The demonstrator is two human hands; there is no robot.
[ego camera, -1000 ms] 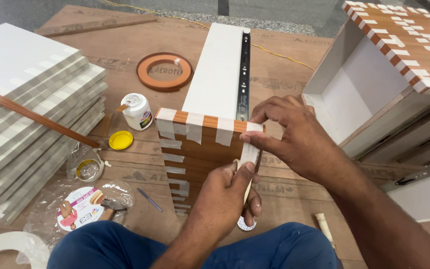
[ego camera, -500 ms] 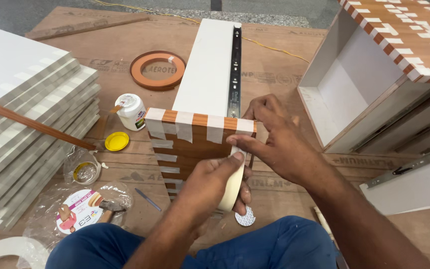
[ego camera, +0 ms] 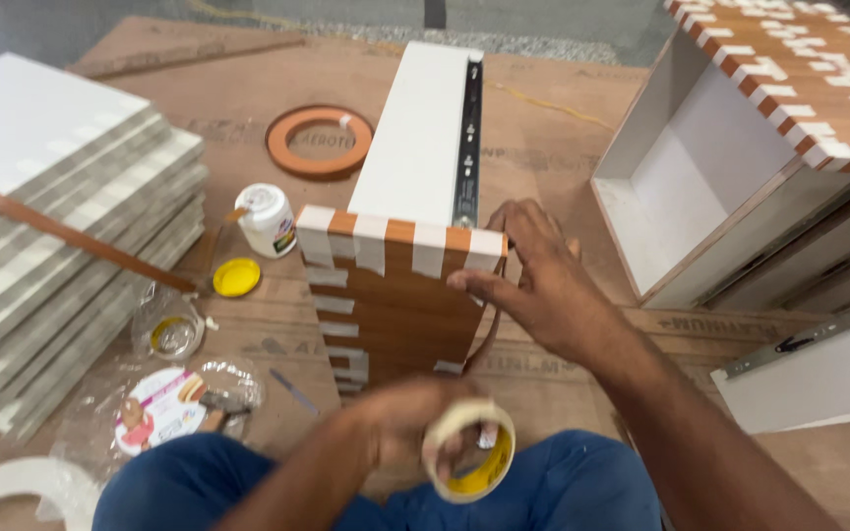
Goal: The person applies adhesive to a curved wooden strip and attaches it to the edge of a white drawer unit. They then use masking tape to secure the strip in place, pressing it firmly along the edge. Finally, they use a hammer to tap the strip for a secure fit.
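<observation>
Taping edge strip on wood-brown drawer panel (ego camera: 405,315)
Our left hand (ego camera: 415,423) grips light, tacky masking-tape roll (ego camera: 469,450) by its rim; right hand (ego camera: 533,285) presses open on the stiff, heavy panel's corner.

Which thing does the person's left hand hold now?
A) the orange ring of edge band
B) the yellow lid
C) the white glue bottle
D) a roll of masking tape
D: the left hand grips a pale roll of masking tape low in the view, while the yellow lid and white glue bottle lie untouched on the board.
</observation>
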